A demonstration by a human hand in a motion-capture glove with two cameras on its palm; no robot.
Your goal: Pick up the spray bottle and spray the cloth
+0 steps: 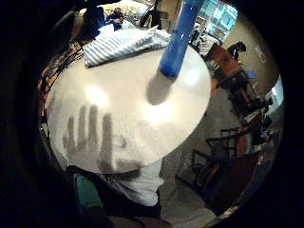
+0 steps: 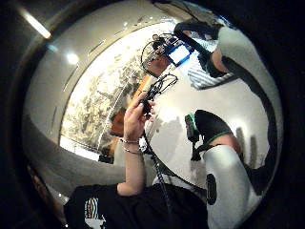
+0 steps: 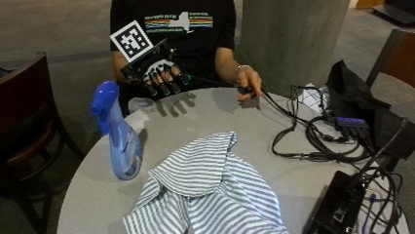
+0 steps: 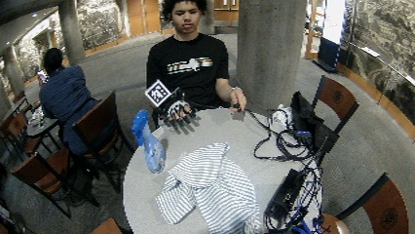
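On the round bench (image 3: 195, 122), going left to right in the outside view, the blue spray bottle (image 3: 120, 141) stands upright near the left edge, apart from the hands, and the striped cloth (image 3: 207, 195) lies crumpled just beside it toward the middle. At the far edge the gloved right hand (image 3: 162, 78) hovers above the bench with its fingers spread and straight, holding nothing and casting a shadow on the surface, while the bare left hand (image 3: 250, 83) rests its fingertips on the bench beside black cables (image 3: 305, 141)
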